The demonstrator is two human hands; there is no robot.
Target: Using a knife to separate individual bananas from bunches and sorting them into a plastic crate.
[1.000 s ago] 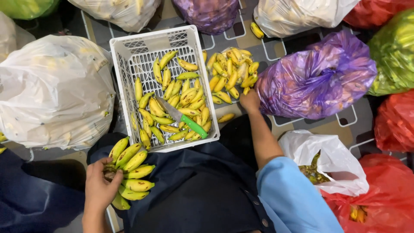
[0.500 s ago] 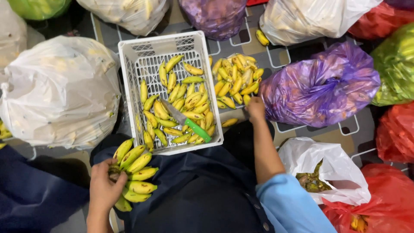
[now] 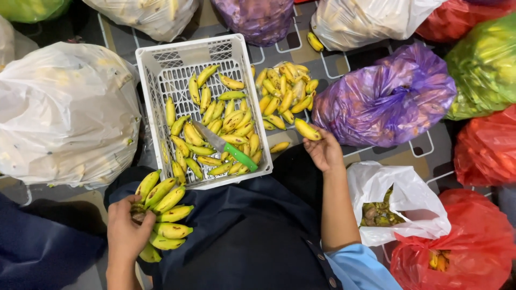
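Between the right hand's fingers a single banana is being pinched, lifted just clear of the loose pile on the floor beyond the fingertips. The left hand is closing its fingers round the stalk end of a bunch, about eight bananas fanning out to their right. Sorting looks to be the step in hand; the next move likely calls for carrying the banana left, over the rim of the one white crate. One green-handled knife is lying on the crate's fruit. Bags are ringing the spot: four white, two purple, three red, two green.
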